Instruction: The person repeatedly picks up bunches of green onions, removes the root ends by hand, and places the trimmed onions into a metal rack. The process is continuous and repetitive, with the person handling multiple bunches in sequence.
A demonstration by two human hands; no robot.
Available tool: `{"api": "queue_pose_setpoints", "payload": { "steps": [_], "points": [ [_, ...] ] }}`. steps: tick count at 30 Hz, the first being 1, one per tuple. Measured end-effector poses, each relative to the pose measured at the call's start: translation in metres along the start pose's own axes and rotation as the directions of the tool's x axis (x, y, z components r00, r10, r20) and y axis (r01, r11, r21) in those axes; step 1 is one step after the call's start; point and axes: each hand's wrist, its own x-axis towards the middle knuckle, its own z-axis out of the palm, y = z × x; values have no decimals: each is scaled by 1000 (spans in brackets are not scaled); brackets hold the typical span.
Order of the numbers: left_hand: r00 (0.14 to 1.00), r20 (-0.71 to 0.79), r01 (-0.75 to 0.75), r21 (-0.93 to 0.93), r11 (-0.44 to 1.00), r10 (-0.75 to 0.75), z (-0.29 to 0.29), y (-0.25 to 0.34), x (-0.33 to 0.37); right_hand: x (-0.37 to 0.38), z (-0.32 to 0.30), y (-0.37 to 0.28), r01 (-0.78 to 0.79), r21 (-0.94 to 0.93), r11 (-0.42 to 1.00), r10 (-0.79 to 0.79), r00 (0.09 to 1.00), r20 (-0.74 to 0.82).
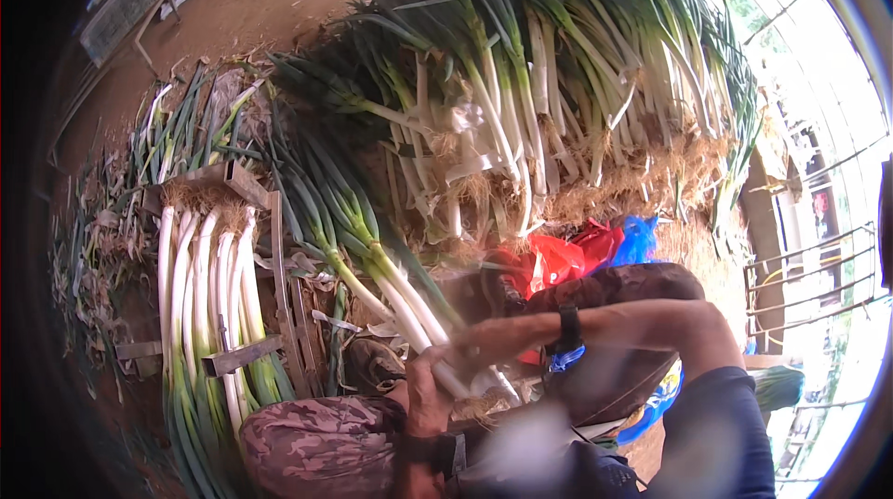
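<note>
Several long green onions point(400, 299) lie slanted in front of me, green tops toward the far left and roots near my lap. My left hand point(428, 399) is closed round their white stalks from the near side. Across the same stalks lies my right hand point(486, 341), slightly blurred, its fingers bent and closed on them; the fingertips are partly hidden. The root ends point(488, 399) stick out below my hands.
At left, a wooden rack point(270, 229) holds a row of white-stalked green onions point(191, 285). A big heap of green onions point(558, 80) stands at the far side. Red plastic bags point(563, 262) and a blue bag point(636, 240) lie by my right knee. Trimmed leaves point(98, 266) litter the ground.
</note>
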Motion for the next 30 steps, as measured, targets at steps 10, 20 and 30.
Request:
{"api": "queue_pose_setpoints", "payload": {
  "steps": [10,20,30],
  "points": [
    [980,197,93,-306,948,-33,7,7,1,-23,-181,138,-681,167,713,539,380,-752],
    [991,-133,-6,160,987,28,13,-20,24,-37,-181,203,7,138,990,82,773,-630],
    [998,-36,-38,189,981,45,7,-26,28,-140,-215,16,-108,442,890,423,555,-716]
  ]
}}
